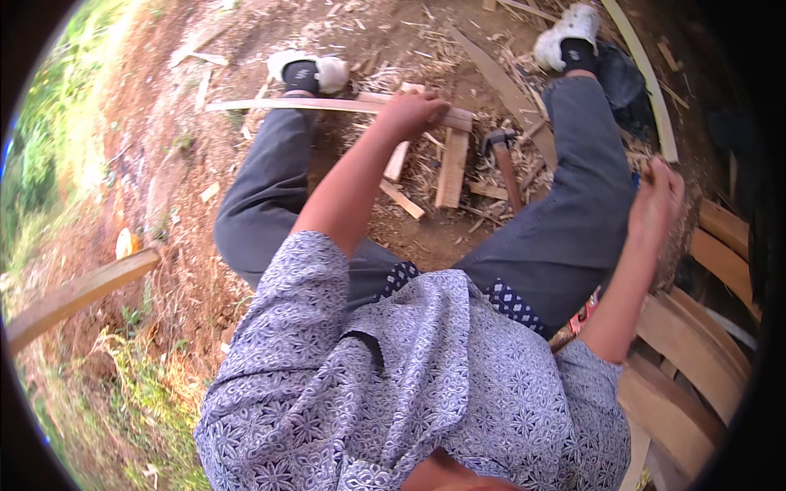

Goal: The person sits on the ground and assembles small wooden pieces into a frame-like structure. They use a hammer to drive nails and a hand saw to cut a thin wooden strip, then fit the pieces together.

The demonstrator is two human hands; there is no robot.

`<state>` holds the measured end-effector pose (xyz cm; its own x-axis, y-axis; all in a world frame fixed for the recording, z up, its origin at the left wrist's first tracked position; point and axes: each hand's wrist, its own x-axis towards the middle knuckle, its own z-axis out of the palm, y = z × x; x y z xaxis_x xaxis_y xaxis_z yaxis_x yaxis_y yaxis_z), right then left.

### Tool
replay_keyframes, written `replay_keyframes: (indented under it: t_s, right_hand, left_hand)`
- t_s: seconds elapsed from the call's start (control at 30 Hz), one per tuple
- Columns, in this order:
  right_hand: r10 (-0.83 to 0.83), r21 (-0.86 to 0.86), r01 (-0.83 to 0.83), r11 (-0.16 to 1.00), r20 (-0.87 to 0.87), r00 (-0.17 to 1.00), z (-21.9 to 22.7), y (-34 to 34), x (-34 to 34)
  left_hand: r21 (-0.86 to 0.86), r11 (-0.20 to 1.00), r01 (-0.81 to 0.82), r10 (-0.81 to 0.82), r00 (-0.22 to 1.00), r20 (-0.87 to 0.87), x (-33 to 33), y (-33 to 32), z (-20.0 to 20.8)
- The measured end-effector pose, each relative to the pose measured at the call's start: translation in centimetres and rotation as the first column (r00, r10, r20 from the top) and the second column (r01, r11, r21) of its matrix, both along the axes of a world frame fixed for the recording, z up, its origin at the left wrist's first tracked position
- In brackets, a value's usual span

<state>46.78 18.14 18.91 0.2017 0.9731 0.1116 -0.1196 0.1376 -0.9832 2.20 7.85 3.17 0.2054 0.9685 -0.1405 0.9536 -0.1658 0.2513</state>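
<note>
My left hand (412, 113) is closed over a pale, thin wooden strip (278, 104), which sticks out to the left past my left shin. Under and beside that hand lies a short wooden block (457, 119). My right hand (657, 200) is raised outside my right knee with its fingers curled together. Something small and brownish shows at its fingertips, too blurred to name. On the ground between my legs a claw hammer (506, 168) with a wooden handle lies near another wood piece (452, 170).
Shavings and offcuts (401, 200) litter the dirt between my legs. A long pale slat (647, 69) lies beyond my right foot. Curved planks (692, 352) are stacked at my right. A wooden beam (86, 296) juts in at the left, near grass.
</note>
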Motion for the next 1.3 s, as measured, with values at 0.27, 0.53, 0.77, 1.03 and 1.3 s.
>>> replay_keyframes:
  t_s: [0.27, 0.53, 0.77, 1.03, 1.3]
  right_hand:
    - [0.388, -0.390, -0.379, 0.839, -0.059, 0.920, -3.4, -3.0, -14.3]
    - [0.605, -0.539, -0.538, 0.648, -0.066, 0.794, -11.6, -4.6, -21.4]
    - [0.629, -0.319, -0.546, 0.775, 0.305, 0.715, -20.5, -4.6, -21.9]
    - [0.621, -0.348, -0.519, 0.781, 0.348, 0.702, -20.9, -5.2, -22.1]
    - [0.577, -0.311, -0.486, 0.817, 0.432, 0.693, -21.3, -5.0, -21.9]
  left_hand:
    - [-0.021, 1.000, -0.014, 0.016, 0.996, 0.085, -0.9, -0.1, -0.2]
    - [0.004, 0.999, -0.052, 0.051, 0.997, 0.066, -0.8, -0.7, -1.0]
    - [0.026, 0.999, -0.027, 0.024, 0.995, 0.093, -0.9, -0.5, -1.0]
    - [0.090, 0.996, 0.002, -0.011, 0.995, 0.104, -0.8, -0.6, -0.8]
    - [0.074, 0.997, 0.009, -0.017, 0.993, 0.114, -0.8, -0.4, -0.7]
